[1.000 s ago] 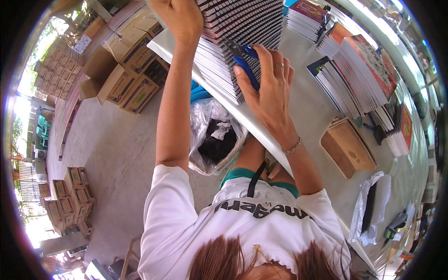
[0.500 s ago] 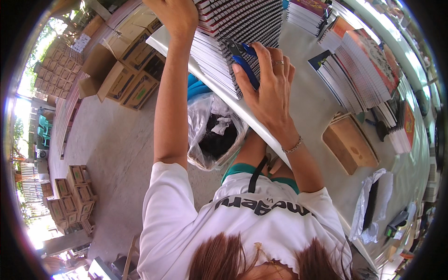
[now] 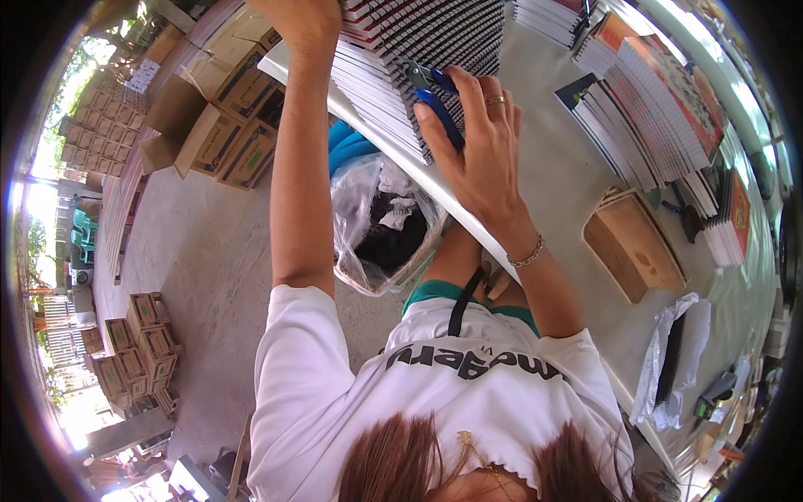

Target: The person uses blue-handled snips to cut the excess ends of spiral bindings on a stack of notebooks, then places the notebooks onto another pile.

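My right hand is closed around small wire cutters with blue handles. The jaws rest at the spiral-bound edges of a tall stack of notebooks, which stands near the table's edge. Rows of dark wire coils run along the stack, and white page edges face me on its left. My left hand is at the upper rim, beside the stack's far left end. Its fingers fall outside the picture, so what they touch is hidden.
More spiral-bound books and an open cardboard tray lie on the pale table to the right. A plastic-lined bin holding dark scraps stands below the table edge. Cardboard boxes sit at the left.
My left hand has shifted slightly up and left, with less of it in view. My right hand keeps the cutters at the coils, and the whole view has moved a little.
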Tool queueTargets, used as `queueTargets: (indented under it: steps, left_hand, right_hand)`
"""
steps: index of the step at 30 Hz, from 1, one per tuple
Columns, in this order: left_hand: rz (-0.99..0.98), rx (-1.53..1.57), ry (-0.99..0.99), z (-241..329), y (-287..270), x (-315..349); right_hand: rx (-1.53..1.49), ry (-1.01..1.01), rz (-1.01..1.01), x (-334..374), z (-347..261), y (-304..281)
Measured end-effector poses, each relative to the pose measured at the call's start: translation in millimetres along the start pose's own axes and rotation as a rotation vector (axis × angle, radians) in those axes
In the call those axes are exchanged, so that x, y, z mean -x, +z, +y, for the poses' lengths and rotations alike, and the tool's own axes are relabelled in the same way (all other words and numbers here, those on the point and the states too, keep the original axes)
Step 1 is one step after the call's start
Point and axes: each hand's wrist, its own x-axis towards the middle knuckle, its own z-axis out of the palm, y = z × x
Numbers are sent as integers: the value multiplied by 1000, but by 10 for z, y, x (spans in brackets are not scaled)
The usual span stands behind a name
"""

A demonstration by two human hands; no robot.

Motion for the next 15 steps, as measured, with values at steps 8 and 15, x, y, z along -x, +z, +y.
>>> queueTargets:
  steps: [8, 15]
  left_hand:
    - [-20, 48, -58, -27, -24, 10]
    - [-31, -29, 62, -101, -74, -28]
  right_hand:
    - [-416, 286, -191, -6, -96, -7]
    - [-56, 36, -20, 38, 29, -11]
